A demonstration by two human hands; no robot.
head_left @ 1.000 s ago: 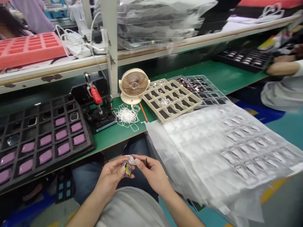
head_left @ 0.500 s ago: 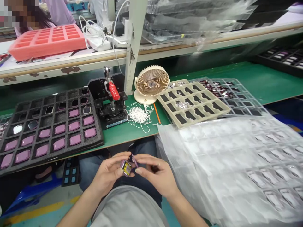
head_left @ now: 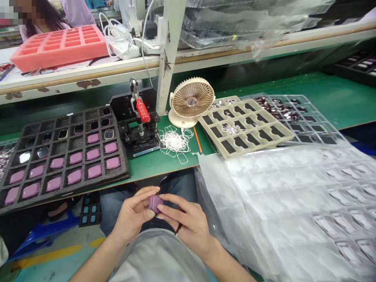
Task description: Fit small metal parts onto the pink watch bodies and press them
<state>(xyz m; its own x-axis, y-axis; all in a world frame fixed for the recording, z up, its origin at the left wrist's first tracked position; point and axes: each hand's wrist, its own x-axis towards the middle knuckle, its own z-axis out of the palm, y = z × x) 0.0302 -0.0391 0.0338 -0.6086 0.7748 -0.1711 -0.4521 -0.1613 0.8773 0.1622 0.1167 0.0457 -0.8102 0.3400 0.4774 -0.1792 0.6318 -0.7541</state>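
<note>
Above my lap I hold a small purple watch case (head_left: 155,203), its plain purple face showing now. My left hand (head_left: 135,211) grips it from the left, thumb at the lower edge and fingers behind. From the right, my right hand (head_left: 189,219) presses fingertips onto the purple face. A narrow dark thing (head_left: 178,228) shows at the lower fingers of the right hand; I cannot make out what it is. The inside of the case is hidden.
Left, a black foam tray (head_left: 85,170) holds purple cases and dark screens. Behind stand a toggle clamp press (head_left: 141,121), white gaskets (head_left: 174,141) and a fan (head_left: 192,98). Right are a beige tray (head_left: 246,127) and plastic-covered trays (head_left: 282,196). A shelf (head_left: 123,74) crosses above.
The purple part from my right hand has come onto the open case, covering the yellow inside. My right hand has moved left, closer to my left hand. The camera view has shifted slightly.
</note>
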